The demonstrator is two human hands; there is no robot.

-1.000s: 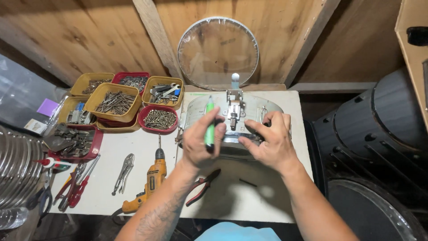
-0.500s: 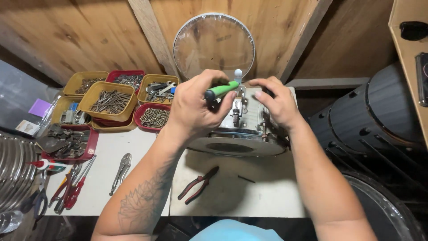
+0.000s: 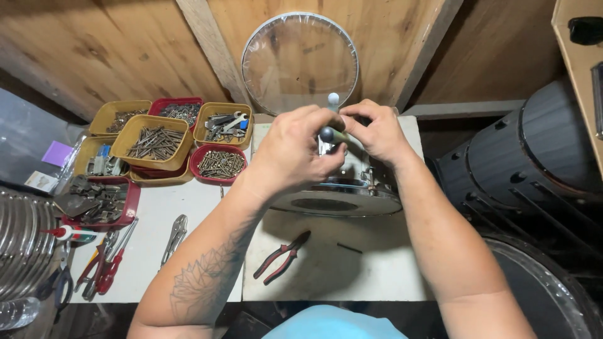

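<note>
Both hands are now meeting above the chrome drum (image 3: pixel 342 198), the screwdriver (image 3: pixel 331 134) turning end-on since 0.5 seconds earlier. Left hand (image 3: pixel 295 150) is gripping the screwdriver; right hand (image 3: pixel 375 130) is pinching its shaft. Beyond the drum, red-handled pliers (image 3: pixel 281 257) are lying on the white surface (image 3: pixel 377 270).

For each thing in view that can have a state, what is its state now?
left hand: closed around the screwdriver handle
right hand: fingertips pinching at the tool's tip
screwdriver: held, mostly hidden by hands
chrome drum shell: lifted off the table, tilted
red pliers: lying on table, jaws slightly open
locking pliers: lying flat, untouched
screw trays: filled, uncovered
clear drum head: leaning against the wooden wall
</note>
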